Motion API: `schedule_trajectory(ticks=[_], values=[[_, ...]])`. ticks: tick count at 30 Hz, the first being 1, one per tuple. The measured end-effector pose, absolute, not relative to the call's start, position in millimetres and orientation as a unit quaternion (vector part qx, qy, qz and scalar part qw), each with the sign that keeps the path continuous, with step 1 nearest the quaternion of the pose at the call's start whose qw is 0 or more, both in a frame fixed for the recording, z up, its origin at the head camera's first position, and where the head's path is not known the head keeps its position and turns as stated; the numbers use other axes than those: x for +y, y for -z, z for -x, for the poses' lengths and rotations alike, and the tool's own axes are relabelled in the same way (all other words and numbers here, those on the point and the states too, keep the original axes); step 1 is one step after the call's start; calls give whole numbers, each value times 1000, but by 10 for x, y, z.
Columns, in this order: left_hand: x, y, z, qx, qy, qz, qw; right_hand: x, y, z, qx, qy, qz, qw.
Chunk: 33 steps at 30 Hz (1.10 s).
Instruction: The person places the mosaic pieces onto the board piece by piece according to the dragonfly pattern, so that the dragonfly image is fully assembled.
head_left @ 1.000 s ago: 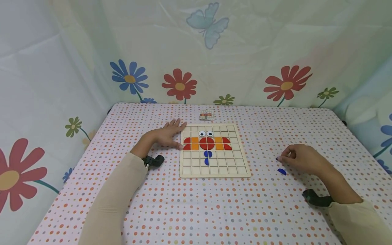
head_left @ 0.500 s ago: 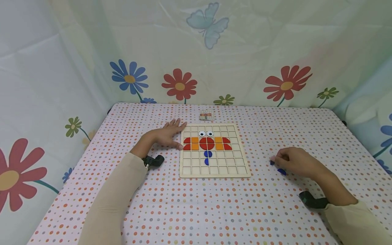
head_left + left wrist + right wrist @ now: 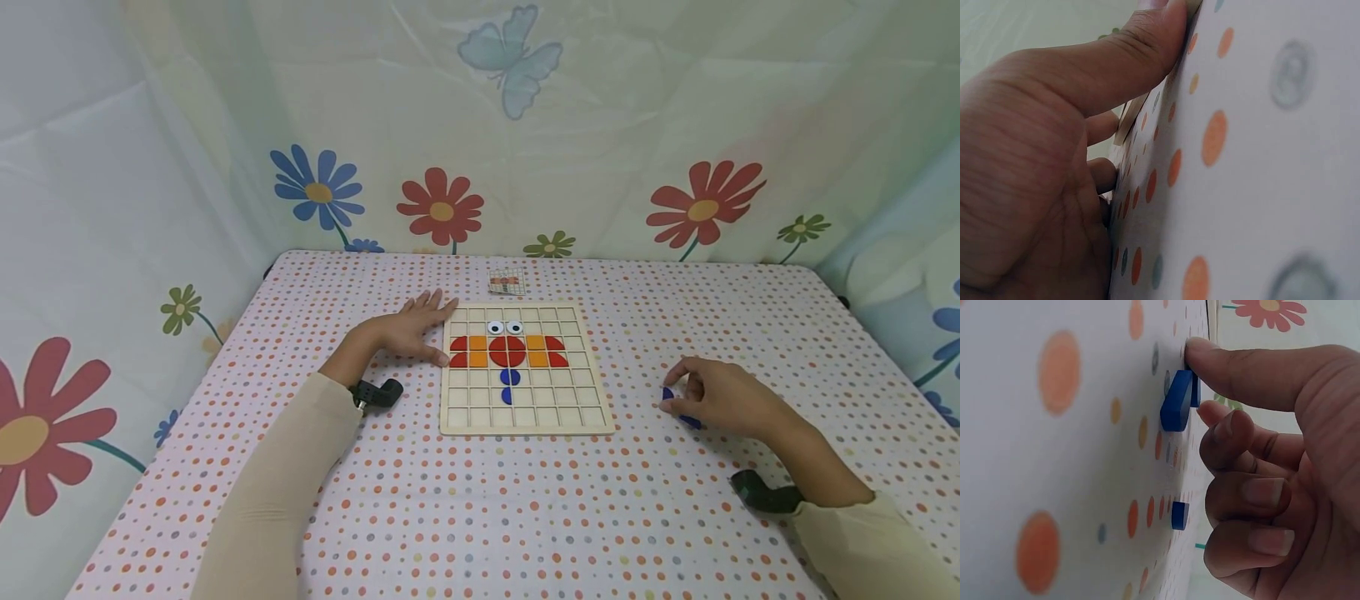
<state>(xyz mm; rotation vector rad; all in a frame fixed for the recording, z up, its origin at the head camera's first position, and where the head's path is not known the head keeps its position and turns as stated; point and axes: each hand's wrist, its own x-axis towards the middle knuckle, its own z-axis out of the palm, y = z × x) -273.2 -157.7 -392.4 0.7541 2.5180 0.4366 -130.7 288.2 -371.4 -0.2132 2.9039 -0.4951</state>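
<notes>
My left hand (image 3: 412, 332) lies with spread fingers along the left edge of a wooden grid board (image 3: 525, 421); its thumb (image 3: 1129, 62) is at the board's edge in the left wrist view. On the board sit two eye pieces (image 3: 496, 328), a red circle (image 3: 507, 352), orange squares (image 3: 477, 343), red quarter pieces (image 3: 555, 343) and blue pieces (image 3: 510, 377). Right of the board, my right hand (image 3: 723, 400) has thumb and index at the two ends of a blue piece (image 3: 1195, 390), close to the table. A blue half-circle (image 3: 1177, 403) lies beside it.
Another small blue piece (image 3: 1179, 515) lies under the curled fingers, hidden in the head view. A small pattern card (image 3: 507, 282) lies behind the board. The dotted tablecloth (image 3: 480, 517) covers the table, with a flowered curtain (image 3: 585, 150) behind it.
My right hand has shifted left and slightly down, and the blue piece at its fingertips has moved left with it. Its thumb and index are now wider apart. The left hand stays put.
</notes>
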Motion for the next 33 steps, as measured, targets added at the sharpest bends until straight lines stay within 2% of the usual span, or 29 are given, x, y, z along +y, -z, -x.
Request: schedule_trajectory(ticks=[33], values=[[-1569,3908,2729,918,-161,-270,239,2793,3690,1259,982,142,95,75]])
